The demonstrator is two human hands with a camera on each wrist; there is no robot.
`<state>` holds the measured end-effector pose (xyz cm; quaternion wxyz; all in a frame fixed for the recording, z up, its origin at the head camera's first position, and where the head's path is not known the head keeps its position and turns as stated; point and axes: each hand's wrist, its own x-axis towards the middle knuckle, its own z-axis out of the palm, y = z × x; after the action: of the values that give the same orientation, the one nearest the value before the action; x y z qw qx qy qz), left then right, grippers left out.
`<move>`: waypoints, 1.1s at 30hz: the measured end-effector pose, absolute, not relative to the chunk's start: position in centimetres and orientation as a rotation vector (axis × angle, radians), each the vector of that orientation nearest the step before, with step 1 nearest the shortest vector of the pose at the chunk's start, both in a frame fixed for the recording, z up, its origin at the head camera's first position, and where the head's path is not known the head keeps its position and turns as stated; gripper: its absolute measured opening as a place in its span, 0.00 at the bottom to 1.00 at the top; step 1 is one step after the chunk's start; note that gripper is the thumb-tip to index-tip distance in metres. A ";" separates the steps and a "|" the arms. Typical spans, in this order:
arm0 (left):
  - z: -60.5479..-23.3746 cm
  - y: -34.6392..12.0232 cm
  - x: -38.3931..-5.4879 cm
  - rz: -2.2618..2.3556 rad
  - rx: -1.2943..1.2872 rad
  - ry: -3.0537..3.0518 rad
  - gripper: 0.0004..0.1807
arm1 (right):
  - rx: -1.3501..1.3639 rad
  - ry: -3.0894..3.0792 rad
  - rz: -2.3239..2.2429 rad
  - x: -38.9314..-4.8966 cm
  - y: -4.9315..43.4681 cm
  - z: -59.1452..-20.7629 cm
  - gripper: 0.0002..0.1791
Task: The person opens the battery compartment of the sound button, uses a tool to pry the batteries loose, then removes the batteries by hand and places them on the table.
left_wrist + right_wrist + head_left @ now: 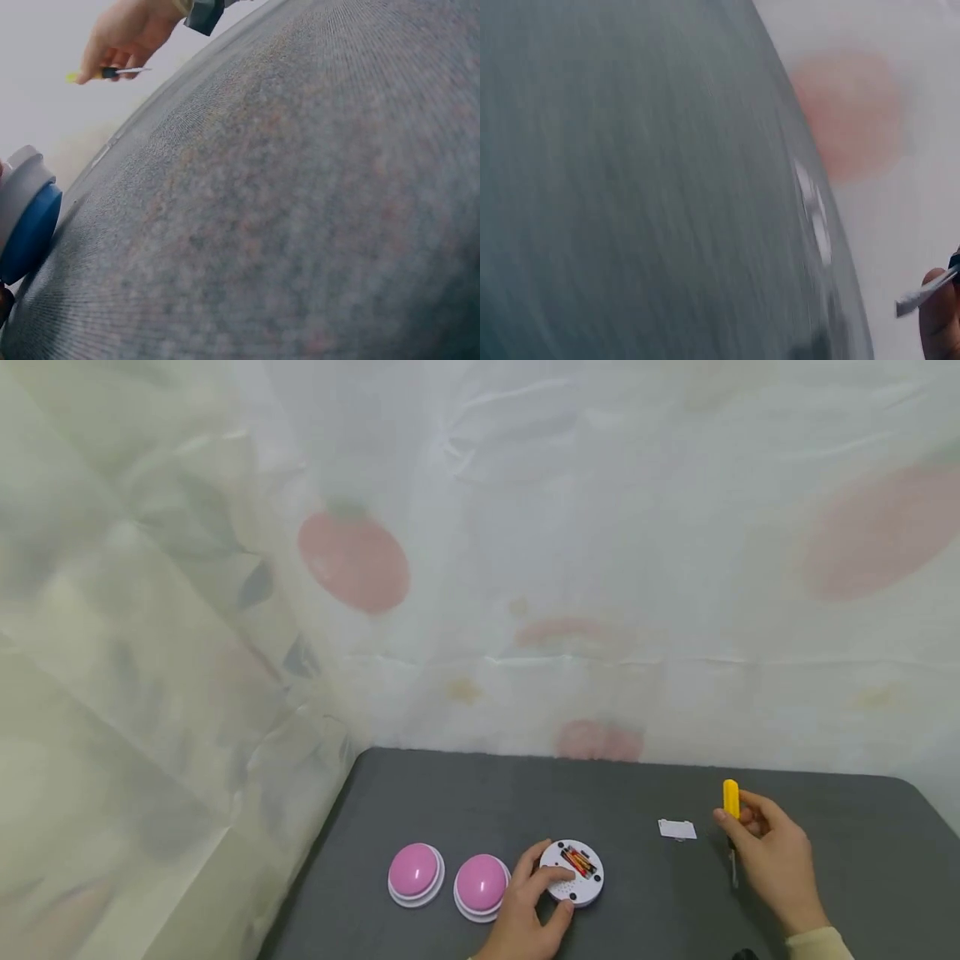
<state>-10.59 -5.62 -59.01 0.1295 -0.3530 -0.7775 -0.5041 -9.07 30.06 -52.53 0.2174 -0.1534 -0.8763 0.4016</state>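
My left hand point(528, 906) grips a round white-based buzzer button point(553, 857) by its rim, turned underside up. Its battery compartment stands uncovered, with batteries point(579, 862) and coloured wires showing. In the left wrist view, the button's blue dome point(31, 234) faces down against the table. Off to the right, my right hand point(780, 852) holds a screwdriver by its yellow handle point(731, 799), raised over the table. The screwdriver's metal tip point(911, 304) shows in the right wrist view. Between the hands lies a small white battery cover point(677, 829).
Two pink buzzer buttons point(413, 870) with white bases sit dome up, left of my left hand. The dark grey table point(465, 793) ends at a patterned curtain point(480, 568) behind and at the left. A black object point(745, 954) pokes in at the bottom edge.
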 end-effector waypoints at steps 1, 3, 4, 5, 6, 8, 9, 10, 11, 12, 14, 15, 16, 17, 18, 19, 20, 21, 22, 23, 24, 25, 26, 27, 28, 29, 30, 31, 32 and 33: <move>-58.9 -5.7 -10.6 -1.465 -1.013 -2.290 0.24 | -0.451 -2.439 1.084 -9.1 30.9 -52.6 0.30; -58.8 -5.8 -10.5 -1.479 -0.980 -2.354 0.26 | -0.513 -2.473 1.018 -9.2 32.5 -52.8 0.29; -58.7 -5.9 -10.4 -1.493 -0.968 -2.381 0.27 | -0.542 -2.493 0.987 -9.2 33.2 -52.8 0.29; -58.7 -5.9 -10.5 -1.506 -0.968 -2.390 0.28 | -0.575 -2.516 0.959 -9.1 33.9 -52.9 0.29; -58.7 -5.9 -10.5 -1.528 -0.967 -2.399 0.28 | -0.617 -2.549 0.933 -9.0 34.6 -52.8 0.29; -58.9 -5.9 -10.5 -1.559 -0.959 -2.405 0.24 | -0.702 -2.623 0.906 -8.8 35.9 -52.8 0.30; -58.9 -5.9 -10.5 -1.555 -0.960 -2.405 0.22 | -0.744 -2.666 0.897 -8.6 36.5 -52.8 0.31; -58.9 -5.9 -10.5 -1.544 -0.957 -2.407 0.20 | -0.783 -2.708 0.896 -8.4 37.0 -52.8 0.32; -58.9 -5.9 -10.5 -1.543 -0.945 -2.418 0.18 | -0.817 -2.750 0.894 -8.2 37.5 -52.8 0.33; -59.0 -5.9 -10.5 -1.529 -0.935 -2.428 0.17 | -0.840 -2.788 0.892 -8.0 37.9 -52.8 0.34; -59.0 -5.9 -10.5 -1.513 -0.910 -2.444 0.16 | -0.863 -2.850 0.900 -7.7 38.5 -52.8 0.34; -59.0 -5.9 -10.5 -1.508 -0.898 -2.449 0.16 | -0.874 -2.869 0.909 -7.7 38.8 -52.8 0.34; -59.0 -5.9 -10.5 -1.512 -0.882 -2.455 0.16 | -0.882 -2.886 0.912 -7.6 38.9 -52.9 0.34; -59.1 -5.9 -10.5 -1.511 -0.872 -2.455 0.16 | -0.892 -2.897 0.914 -7.5 39.1 -52.9 0.34; -59.1 -5.9 -10.5 -1.507 -0.866 -2.448 0.16 | -0.906 -2.902 0.918 -7.6 39.1 -53.0 0.33; -59.2 -5.9 -10.5 -1.501 -0.862 -2.438 0.16 | -0.922 -2.903 0.922 -7.6 39.1 -53.1 0.33; -59.2 -5.9 -10.5 -1.489 -0.860 -2.430 0.17 | -0.940 -2.901 0.925 -7.7 39.1 -53.3 0.33; -59.2 -5.9 -10.5 -1.477 -0.857 -2.425 0.17 | -0.955 -2.897 0.926 -7.7 39.1 -53.4 0.32; -59.2 -6.0 -10.4 -1.462 -0.854 -2.424 0.17 | -0.969 -2.891 0.927 -7.8 39.0 -53.5 0.32; -59.2 -6.0 -10.4 -1.453 -0.849 -2.428 0.18 | -0.980 -2.885 0.929 -7.8 39.0 -53.6 0.32; -59.2 -6.0 -10.4 -1.452 -0.839 -2.439 0.18 | -0.985 -2.884 0.931 -7.9 39.0 -53.7 0.32; -59.2 -6.1 -10.3 -1.452 -0.828 -2.457 0.18 | -0.982 -2.887 0.930 -7.9 39.0 -53.8 0.33; -59.1 -6.1 -10.3 -1.452 -0.819 -2.474 0.19 | -0.974 -2.894 0.930 -7.9 39.0 -53.8 0.34; -59.0 -6.1 -10.2 -1.453 -0.812 -2.486 0.20 | -0.956 -2.912 0.931 -7.9 39.1 -53.8 0.35; -59.0 -6.1 -10.2 -1.454 -0.809 -2.497 0.22 | -0.933 -2.930 0.926 -8.0 39.3 -53.7 0.37; -59.0 -6.1 -10.2 -1.449 -0.812 -2.500 0.23 | -0.910 -2.951 0.922 -8.0 39.4 -53.6 0.39; -59.0 -6.1 -10.2 -1.437 -0.819 -2.497 0.24 | -0.888 -2.959 0.915 -8.0 39.5 -53.5 0.40; -59.0 -6.1 -10.2 -1.422 -0.830 -2.490 0.26 | -0.867 -2.962 0.900 -8.1 39.5 -53.4 0.42; -59.0 -6.0 -10.3 -1.409 -0.842 -2.477 0.27 | -0.842 -2.957 0.876 -8.2 39.5 -53.3 0.42; -59.0 -6.0 -10.3 -1.396 -0.855 -2.464 0.27 | -0.822 -2.945 0.849 -8.3 39.3 -53.1 0.42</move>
<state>-10.33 -6.00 -59.04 0.0915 -0.2877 -0.8295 -0.4699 -8.32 39.30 -53.10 -0.0159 -0.2591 -0.9279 0.2676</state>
